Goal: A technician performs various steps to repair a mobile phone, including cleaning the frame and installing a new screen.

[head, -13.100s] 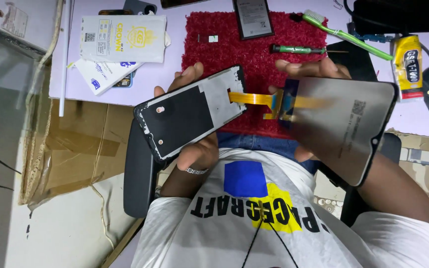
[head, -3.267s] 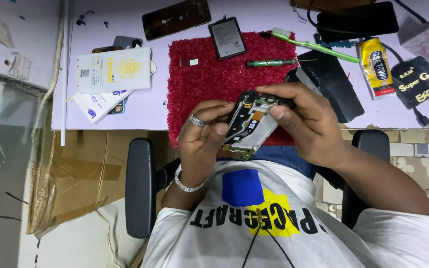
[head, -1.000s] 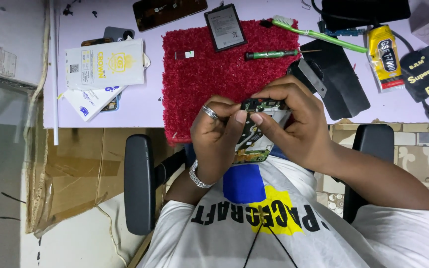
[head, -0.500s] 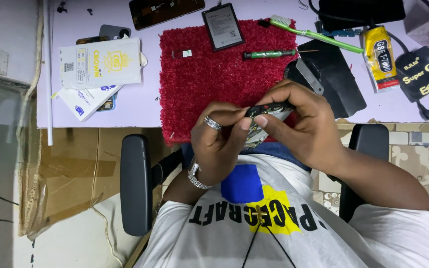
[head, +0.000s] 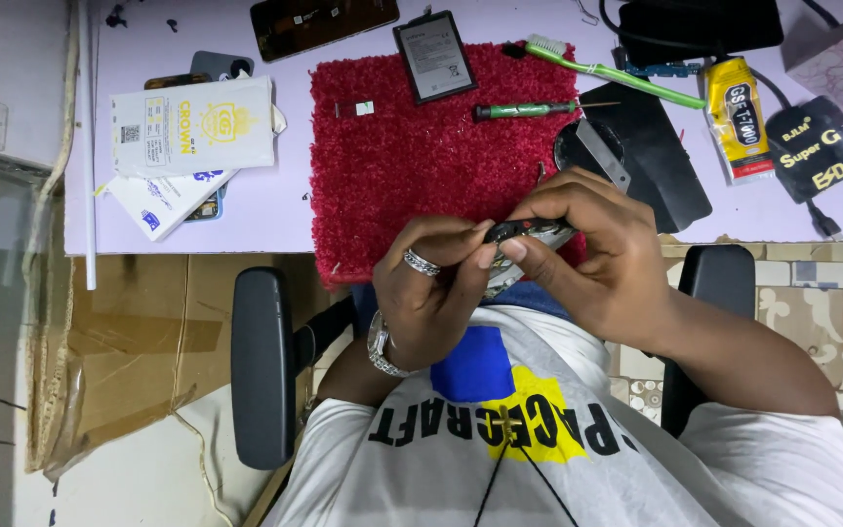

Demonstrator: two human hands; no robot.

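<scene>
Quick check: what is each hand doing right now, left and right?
Left hand: closed on the near end of the phone body, ring and wristwatch visible.
Right hand: closed on the same phone body from the far side, fingertips pinching its edge.

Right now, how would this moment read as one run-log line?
left hand: grips phone | right hand: grips phone, edge-on | place: over red mat | on mat: battery, green screwdriver
</scene>
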